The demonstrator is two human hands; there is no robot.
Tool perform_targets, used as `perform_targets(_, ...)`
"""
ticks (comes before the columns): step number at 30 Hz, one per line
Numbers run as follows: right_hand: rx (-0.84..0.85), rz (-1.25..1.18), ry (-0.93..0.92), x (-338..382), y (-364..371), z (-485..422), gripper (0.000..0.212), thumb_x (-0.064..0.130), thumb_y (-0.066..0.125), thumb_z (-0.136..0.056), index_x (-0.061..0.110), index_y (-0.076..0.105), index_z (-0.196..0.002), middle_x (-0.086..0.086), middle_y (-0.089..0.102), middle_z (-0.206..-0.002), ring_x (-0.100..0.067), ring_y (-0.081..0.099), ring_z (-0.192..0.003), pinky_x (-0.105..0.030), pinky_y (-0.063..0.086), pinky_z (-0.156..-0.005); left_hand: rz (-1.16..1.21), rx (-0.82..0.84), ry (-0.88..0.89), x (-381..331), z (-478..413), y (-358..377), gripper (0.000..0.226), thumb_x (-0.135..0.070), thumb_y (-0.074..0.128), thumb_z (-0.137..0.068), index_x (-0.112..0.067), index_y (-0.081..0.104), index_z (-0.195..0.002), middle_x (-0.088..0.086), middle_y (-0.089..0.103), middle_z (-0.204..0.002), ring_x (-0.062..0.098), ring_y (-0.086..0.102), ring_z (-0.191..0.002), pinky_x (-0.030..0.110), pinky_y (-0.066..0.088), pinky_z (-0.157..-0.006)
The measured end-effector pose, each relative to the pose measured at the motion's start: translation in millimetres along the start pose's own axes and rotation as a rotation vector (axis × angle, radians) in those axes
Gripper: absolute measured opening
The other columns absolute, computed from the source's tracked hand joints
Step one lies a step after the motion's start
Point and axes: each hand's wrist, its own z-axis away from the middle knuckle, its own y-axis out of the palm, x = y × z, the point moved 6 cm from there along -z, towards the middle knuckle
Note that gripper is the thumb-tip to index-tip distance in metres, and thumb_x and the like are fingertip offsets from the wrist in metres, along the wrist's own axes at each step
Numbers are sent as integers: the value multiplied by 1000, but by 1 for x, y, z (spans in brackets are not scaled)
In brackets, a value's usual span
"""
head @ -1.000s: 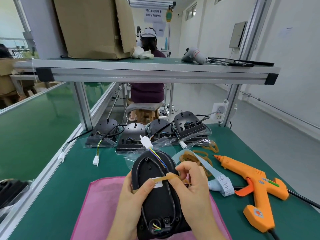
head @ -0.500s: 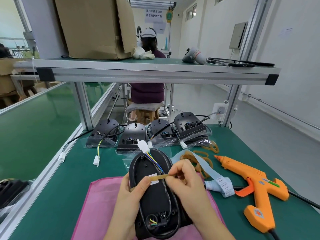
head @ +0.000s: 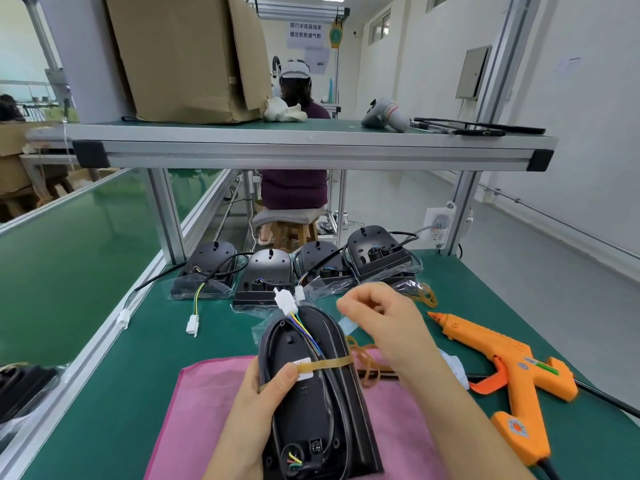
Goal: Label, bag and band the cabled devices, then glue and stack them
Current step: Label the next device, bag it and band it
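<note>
Only text I can read: the white sign [head: 306, 30] hanging far centre, above the shelf. It has two lines of blue Chinese characters, roughly "尾灯半成品线束 / 固定粘贴透气贴". A few characters are soft, so I'm not sure of every one. The white label [head: 304, 369] on the black device [head: 311, 407], near centre, has print that is too small to read and partly under the rubber band [head: 330, 364]. The orange glue gun [head: 502, 368], on the worktop at right, carries a round handle sticker [head: 516, 427] with unreadable markings.
</note>
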Motion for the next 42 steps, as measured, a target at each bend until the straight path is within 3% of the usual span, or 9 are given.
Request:
perform_targets(2, 109, 235, -108, 16, 14, -4, 11, 44, 74, -74, 39, 66, -79, 20, 55, -84, 6, 49, -81, -16, 41, -78, 1, -1, 16, 0, -1, 1, 53, -20, 71, -66, -16, 61, -118, 15, 75, -99, 30, 74, -82, 31, 58, -57)
perform_targets(7, 162, 793, -240, 24, 43, -10, 50, 65, 59, -76, 33, 64, -114, 14, 50, -121, -11, 34, -117, -33, 30, -95, -97, -14, 74, -3, -3, 3, 68, -21, 87, -58, -26, 59, -119, 7, 75, -98, 25, 74, -85, 27, 58, -60)
perform_targets(16, 149, 298, -166, 11, 38, -28, 20, 37, 72, -81, 26, 73, -98, 19, 56, -119, -8, 36, -127, -25, 24, -105, -270, 0, 156, -14, 3, 4, 62, -23, 82, -61, -34, 57, -117, -5, 74, -100, 16, 73, -88, 22, 57, -63)
perform_targets(22, 116, 107, -139, 1, 32, -31, 8, 34, 73, -79, 41, 71, -81, 22, 66, -101, -4, 57, -108, -34, 42, -99, -495, -42, 262, -28, 3, 7, 76, -52, 79, -47, -52, 47, -116, -33, 64, -107, -10, 63, -96, 11, 51, -73)
perform_targets(26, 113, -100, 73, -23, 21, -23, 28, 58, 62, -71, 54, 65, -99, 25, 66, -106, 6, 60, -100, -24, 46, -83, -565, -79, 277, -30, -2, 0, 96, -54, 79, -43, -47, 39, -130, -30, 61, -115, -13, 58, -102, 18, 49, -87)
perform_targets(28, 55, -170, 266, -41, 11, -17, 28, 56, 61, -81, 42, 65, -105, 18, 68, -107, -4, 65, -96, -24, 51, -70, -536, -80, 260, -29, -3, -4, 98, -49, 81, -43, -42, 40, -131, -25, 61, -118, -11, 60, -102, 22, 50, -92)
perform_targets(31, 65, -212, 426, -61, 9, 1, 27, 36, 71, -81, 11, 63, -80, -1, 71, -74, -14, 64, -57, -23, 49, -46, -495, -87, 244, -27, -4, -8, 89, -40, 83, -48, -40, 43, -127, -20, 62, -120, -6, 61, -104, 28, 50, -96)
perform_targets(36, 36, -149, 303, -59, 9, 11, 28, 18, 65, -90, 10, 52, -67, 2, 59, -51, -15, 54, -45, -25, 41, -43, -437, -62, 208, -21, -5, -10, 79, -38, 83, -45, -40, 47, -115, -14, 67, -113, -2, 66, -96, 13, 51, -74)
perform_targets(42, 54, -68, 291, -51, 13, 7, 22, 26, 62, -92, 12, 56, -75, 3, 60, -56, -11, 53, -41, -20, 42, -39, -363, -45, 172, -11, -8, -15, 76, -27, 84, -50, -41, 50, -116, -19, 71, -103, 10, 70, -94, 34, 57, -83)
